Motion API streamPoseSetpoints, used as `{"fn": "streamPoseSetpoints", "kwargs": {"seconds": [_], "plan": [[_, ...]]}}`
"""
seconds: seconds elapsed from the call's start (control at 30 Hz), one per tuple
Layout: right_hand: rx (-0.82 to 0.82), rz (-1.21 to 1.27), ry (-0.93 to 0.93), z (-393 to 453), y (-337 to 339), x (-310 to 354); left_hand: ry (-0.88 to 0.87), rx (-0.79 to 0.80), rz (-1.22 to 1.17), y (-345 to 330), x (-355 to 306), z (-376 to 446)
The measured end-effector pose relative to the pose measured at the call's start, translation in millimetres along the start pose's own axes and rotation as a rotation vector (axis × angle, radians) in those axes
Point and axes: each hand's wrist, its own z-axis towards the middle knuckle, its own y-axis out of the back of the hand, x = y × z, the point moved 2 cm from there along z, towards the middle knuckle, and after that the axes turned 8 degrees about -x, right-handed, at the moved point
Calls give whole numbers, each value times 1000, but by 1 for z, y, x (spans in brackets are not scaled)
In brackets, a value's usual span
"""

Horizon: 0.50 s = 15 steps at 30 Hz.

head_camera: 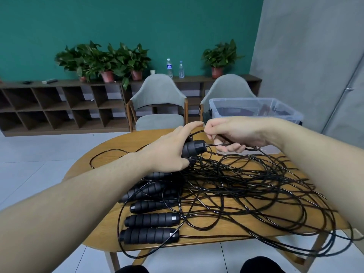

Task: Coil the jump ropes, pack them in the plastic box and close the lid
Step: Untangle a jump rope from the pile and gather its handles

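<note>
Sprawling under both hands, the ropes (pixel 246 184) tangle over the table (pixel 110 146), loops spilling past its edge; the box (pixel 254 110) stands open just beyond the right fingers. Left hand (pixel 167 152) grips a handle (pixel 194 147), spare handles (pixel 151 219) below; right hand (pixel 234 134) pinches its cord (pixel 218 144).

- Rear wall (pixel 128 20) painted teal; grey wall (pixel 307 46) at right.
- Floor (pixel 29 154) laid with pale tiles.
- Low dark cubby shelf (pixel 59 107) along the rear wall, carrying potted plants (pixel 102 60) and two water bottles (pixel 169 67).
- Two grey chairs (pixel 159 99) behind an oval wooden bench (pixel 110 152).
</note>
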Motion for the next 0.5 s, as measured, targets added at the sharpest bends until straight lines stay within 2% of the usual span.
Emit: {"fn": "streamPoseSetpoints", "kwargs": {"seconds": [0.13, 0.27, 0.4, 0.5], "plan": [[39, -136, -47, -9, 0, 3, -70, -5, 62, -2, -10, -1], [139, -101, -125, -9, -7, 1, -198, -74, 173, -1, -18, -5], [20, -110, -58, -3, -22, -5, -311, -77, 256, -3, -25, -5], [-16, -111, -28, -4, -26, -8, -283, -67, 221, -5, -23, -4]]}}
